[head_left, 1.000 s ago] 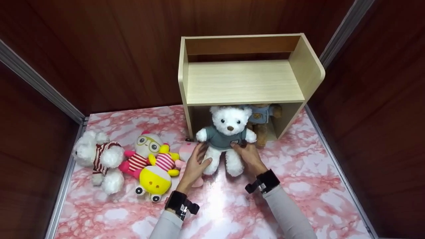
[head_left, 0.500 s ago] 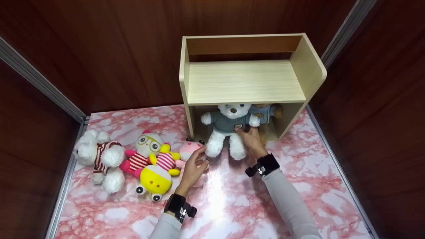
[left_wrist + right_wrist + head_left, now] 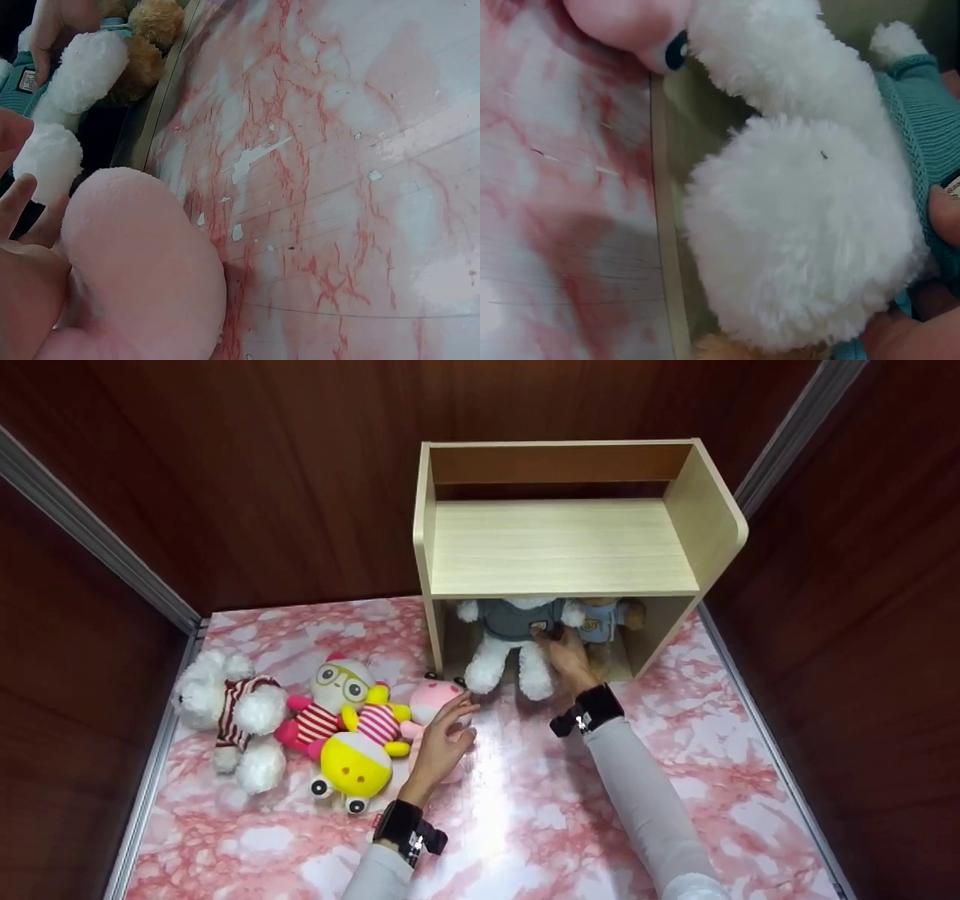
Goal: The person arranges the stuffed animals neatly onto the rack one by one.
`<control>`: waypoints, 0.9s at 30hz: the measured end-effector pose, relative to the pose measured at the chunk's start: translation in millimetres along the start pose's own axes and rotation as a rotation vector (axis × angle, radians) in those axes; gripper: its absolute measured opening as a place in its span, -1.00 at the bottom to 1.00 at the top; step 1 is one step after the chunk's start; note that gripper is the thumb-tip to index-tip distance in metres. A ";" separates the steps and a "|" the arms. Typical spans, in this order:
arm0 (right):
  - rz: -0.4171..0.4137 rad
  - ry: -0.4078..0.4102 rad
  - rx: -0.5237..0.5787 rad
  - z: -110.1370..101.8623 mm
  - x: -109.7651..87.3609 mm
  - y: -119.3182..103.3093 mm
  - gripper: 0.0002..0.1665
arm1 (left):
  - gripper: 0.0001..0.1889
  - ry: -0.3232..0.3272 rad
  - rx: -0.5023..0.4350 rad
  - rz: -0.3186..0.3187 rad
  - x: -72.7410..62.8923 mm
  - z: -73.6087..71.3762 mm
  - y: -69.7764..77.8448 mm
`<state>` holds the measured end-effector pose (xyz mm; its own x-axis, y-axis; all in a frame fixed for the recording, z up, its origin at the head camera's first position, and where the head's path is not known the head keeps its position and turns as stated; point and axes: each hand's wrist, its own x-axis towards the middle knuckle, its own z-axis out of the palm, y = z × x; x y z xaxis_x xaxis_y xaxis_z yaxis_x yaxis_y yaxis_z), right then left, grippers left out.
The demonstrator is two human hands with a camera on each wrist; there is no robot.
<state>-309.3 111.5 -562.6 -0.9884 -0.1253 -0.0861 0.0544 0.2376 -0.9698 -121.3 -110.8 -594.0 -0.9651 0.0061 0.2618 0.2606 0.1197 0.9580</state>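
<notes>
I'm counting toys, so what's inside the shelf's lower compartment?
A white bear, held by the right hand, and a brown bear. The board above hides most of both heads and anything behind them.

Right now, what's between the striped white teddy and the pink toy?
The glasses toy and the yellow toy lie between them; the head view shows this.

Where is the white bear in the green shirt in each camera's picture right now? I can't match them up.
Head view: the white bear is right of centre, in the shelf's lower space, beside the brown bear.
Left wrist view: the white bear is in the upper-left corner, partly cut off.
Right wrist view: the white bear fills the middle and right.
Shared landmark: the right hand, holding it.
</notes>
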 end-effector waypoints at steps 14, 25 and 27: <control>0.057 0.007 0.119 5.3 33.4 10.6 -0.69 | -0.63 0.003 0.029 0.012 -1.8 0.0 0.2; 0.084 0.020 -0.037 6.8 41.0 24.1 -0.71 | -0.65 0.004 0.033 -0.020 -4.3 1.0 0.3; 0.060 0.064 -0.136 8.5 42.7 25.1 -0.71 | -0.65 0.004 0.033 -0.022 -4.3 -0.5 -0.6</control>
<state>-348.9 103.9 -592.6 -0.9912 -0.0465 -0.1238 0.0978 0.3719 -0.9231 -117.2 -111.4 -595.6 -0.9704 -0.0006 0.2414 0.2385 0.1527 0.9591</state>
